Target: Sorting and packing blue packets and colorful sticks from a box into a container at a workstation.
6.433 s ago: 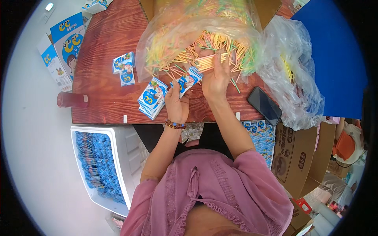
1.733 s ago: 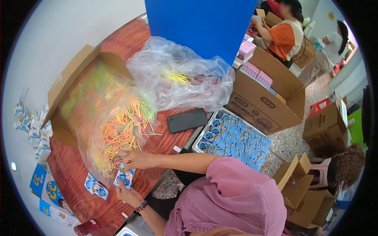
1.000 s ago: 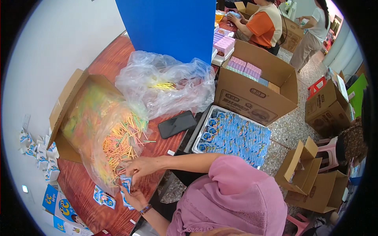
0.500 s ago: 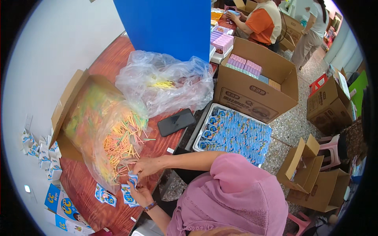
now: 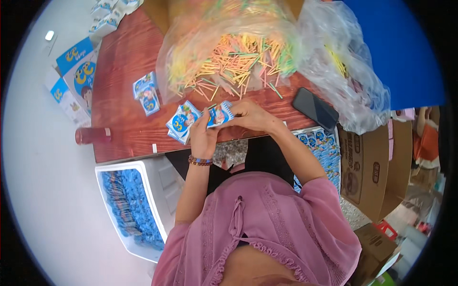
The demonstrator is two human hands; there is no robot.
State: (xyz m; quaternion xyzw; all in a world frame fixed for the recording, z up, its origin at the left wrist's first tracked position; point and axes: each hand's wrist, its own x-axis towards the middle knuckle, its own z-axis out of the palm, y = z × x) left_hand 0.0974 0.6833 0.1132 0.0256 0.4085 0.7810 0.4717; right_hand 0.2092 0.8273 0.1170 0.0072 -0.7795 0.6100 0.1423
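Note:
Over the table's near edge, my left hand (image 5: 205, 137) and my right hand (image 5: 255, 117) both grip a small blue-and-white packet (image 5: 220, 115). My left thumb and fingers pinch its left end, while my right fingers hold the other end. Just left of it, beside my left fingers, lie more such packets (image 5: 181, 123) on the wood. Another small group of packets (image 5: 147, 93) rests farther left. Beyond my hands, a pile of thin pink, yellow and green sticks (image 5: 236, 59) spills from a clear plastic bag (image 5: 167, 62).
A black phone (image 5: 315, 108) lies right of the sticks, near another crumpled clear bag (image 5: 348, 71). Below the table stand a white bin of packets (image 5: 164, 233) at left and a tray of packets at right. A reddish cylinder (image 5: 93, 135) and a printed carton (image 5: 83, 78) are at the left.
My view has swung to the right-hand side's opposite, bringing the left bin into sight and shifting the table rightward. Both hands still hold a packet.

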